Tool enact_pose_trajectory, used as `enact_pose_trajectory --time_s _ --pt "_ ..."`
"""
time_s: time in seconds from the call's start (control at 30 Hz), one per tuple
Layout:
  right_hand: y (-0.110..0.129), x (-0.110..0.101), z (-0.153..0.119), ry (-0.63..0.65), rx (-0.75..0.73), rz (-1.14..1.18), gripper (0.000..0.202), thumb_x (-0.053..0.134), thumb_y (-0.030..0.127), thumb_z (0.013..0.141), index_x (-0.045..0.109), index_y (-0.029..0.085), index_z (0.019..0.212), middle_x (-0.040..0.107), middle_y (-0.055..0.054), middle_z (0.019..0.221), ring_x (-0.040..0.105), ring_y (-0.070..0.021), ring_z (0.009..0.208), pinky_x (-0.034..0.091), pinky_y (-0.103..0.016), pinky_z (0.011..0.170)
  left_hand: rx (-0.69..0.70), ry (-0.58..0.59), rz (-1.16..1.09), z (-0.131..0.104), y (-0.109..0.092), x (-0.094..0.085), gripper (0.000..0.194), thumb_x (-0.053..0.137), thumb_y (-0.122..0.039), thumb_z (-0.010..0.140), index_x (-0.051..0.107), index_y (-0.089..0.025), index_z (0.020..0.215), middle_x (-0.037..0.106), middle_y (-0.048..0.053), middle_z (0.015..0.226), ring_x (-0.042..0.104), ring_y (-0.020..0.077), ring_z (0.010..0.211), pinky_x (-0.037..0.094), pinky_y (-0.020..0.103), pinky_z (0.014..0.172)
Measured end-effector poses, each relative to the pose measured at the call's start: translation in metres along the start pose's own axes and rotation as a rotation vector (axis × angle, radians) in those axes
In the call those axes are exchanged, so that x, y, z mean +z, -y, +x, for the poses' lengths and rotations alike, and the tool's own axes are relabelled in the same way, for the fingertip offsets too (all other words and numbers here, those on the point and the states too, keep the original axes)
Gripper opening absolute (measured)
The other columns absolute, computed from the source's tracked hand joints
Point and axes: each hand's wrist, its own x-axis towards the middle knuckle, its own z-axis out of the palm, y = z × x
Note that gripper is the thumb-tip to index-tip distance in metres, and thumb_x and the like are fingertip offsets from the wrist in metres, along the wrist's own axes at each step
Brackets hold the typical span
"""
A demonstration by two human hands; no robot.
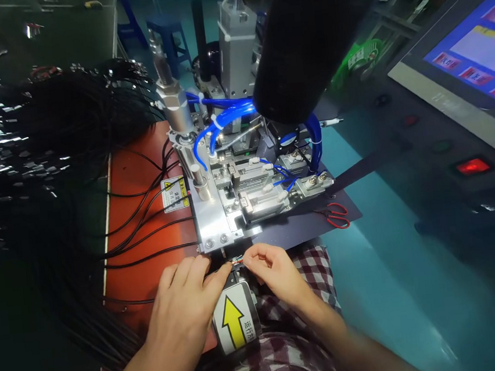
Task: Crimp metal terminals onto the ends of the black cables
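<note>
My left hand (184, 299) is closed at the front edge of a metal machine (208, 212), thumb and fingers pressed around the end of a black cable (134, 302). Small coloured wires (238, 261), reddish and white, show between my two hands. The thumb and index finger of my right hand (275, 270) pinch the tips of these wires. Just below the fingertips is a housing with a white label and a yellow arrow (233, 322). My left palm and the cable's run beneath it are hidden.
Bundles of black cables (71, 126) with shiny ends lie at the left over an orange board (132, 173). Red-handled scissors (337, 216) rest on the dark plate right of the machine. A touch screen (471, 53) and a lit red button (473, 166) stand at the right.
</note>
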Motion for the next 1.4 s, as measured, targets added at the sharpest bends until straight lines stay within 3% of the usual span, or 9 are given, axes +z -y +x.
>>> enact_pose_trajectory --time_s 0.13,0.27,0.7,0.93,1.17,1.4 --pt "-0.006 0.001 0.001 -0.003 -0.048 -0.003 0.026 0.053 0.04 0.084 0.056 0.016 0.075 0.051 0.001 0.063 0.044 -0.0104 0.049 0.033 -0.023 0.046 -0.012 0.086 0.045 -0.005 -0.006 -0.003 0.048 0.049 -0.003 0.075 0.054 -0.019 0.119 0.053 0.007 0.087 0.048 0.0209 0.071 0.041 0.033 0.059" --pt "-0.007 0.009 0.002 -0.049 -0.065 -0.041 0.024 0.055 0.039 0.084 0.053 0.017 0.073 0.049 0.003 0.06 0.043 -0.0105 0.048 0.034 -0.024 0.047 -0.037 0.133 0.01 -0.01 -0.007 0.001 0.059 0.05 0.002 0.069 0.048 -0.017 0.125 0.053 0.009 0.096 0.05 0.0217 0.078 0.046 0.034 0.066" --pt "-0.004 0.017 0.004 -0.003 0.006 0.238 0.029 0.063 0.041 0.076 0.049 0.018 0.067 0.044 0.007 0.052 0.035 -0.0081 0.045 0.027 -0.022 0.047 -0.077 0.112 -0.109 -0.003 -0.004 -0.003 0.041 0.045 -0.004 0.079 0.058 -0.019 0.115 0.056 0.008 0.091 0.053 0.0216 0.076 0.049 0.035 0.065" --pt "-0.001 0.016 0.003 0.001 -0.027 0.153 0.034 0.058 0.049 0.079 0.049 0.018 0.066 0.047 0.005 0.056 0.04 -0.0104 0.049 0.033 -0.024 0.05 -0.015 0.061 -0.167 0.003 -0.003 -0.002 0.036 0.042 -0.007 0.082 0.059 -0.017 0.112 0.059 0.008 0.089 0.053 0.0206 0.074 0.048 0.033 0.063" --pt "-0.009 0.021 0.001 -0.072 -0.1 0.087 0.029 0.057 0.044 0.082 0.047 0.019 0.07 0.045 0.005 0.06 0.04 -0.0111 0.051 0.032 -0.024 0.049 -0.027 0.177 -0.122 -0.001 -0.005 0.005 0.042 0.039 -0.006 0.082 0.052 -0.012 0.121 0.058 0.011 0.099 0.053 0.0228 0.079 0.049 0.038 0.067" --pt "-0.011 0.02 0.004 0.005 -0.076 0.192 0.033 0.056 0.048 0.081 0.046 0.019 0.068 0.045 0.005 0.058 0.037 -0.0094 0.047 0.031 -0.023 0.048 -0.06 0.025 -0.299 0.001 0.0 0.004 0.031 0.038 -0.012 0.087 0.059 -0.016 0.109 0.058 0.009 0.091 0.055 0.0203 0.083 0.05 0.033 0.071"
